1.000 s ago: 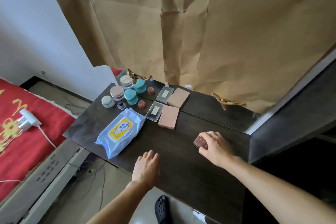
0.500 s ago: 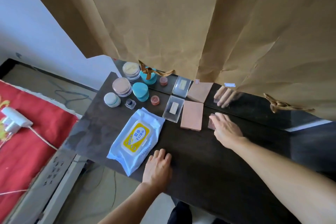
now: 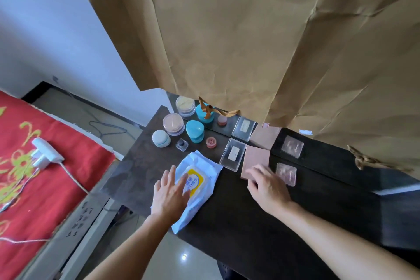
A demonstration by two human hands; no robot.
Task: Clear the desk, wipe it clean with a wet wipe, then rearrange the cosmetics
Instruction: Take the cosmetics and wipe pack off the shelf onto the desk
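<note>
Your right hand [image 3: 268, 188], grip slack, has released the compact [image 3: 286, 174]; your left hand [image 3: 169, 193] now lies flat on the wet-wipe pack [image 3: 204, 170].

Bench [image 3: 250, 223]: near right bare, passable; far left crowded with jars [image 3: 173, 124], palettes [image 3: 258, 157], wet wipe pack [image 3: 201, 202]; brown paper [image 3: 250, 41] overhanging rear

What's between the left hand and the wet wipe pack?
Nothing visible. The left hand lies open over the wet wipe pack, with its fingers across the yellow label. The small clear bottle and the clear case stand beyond the pack, apart from the hand.
</note>
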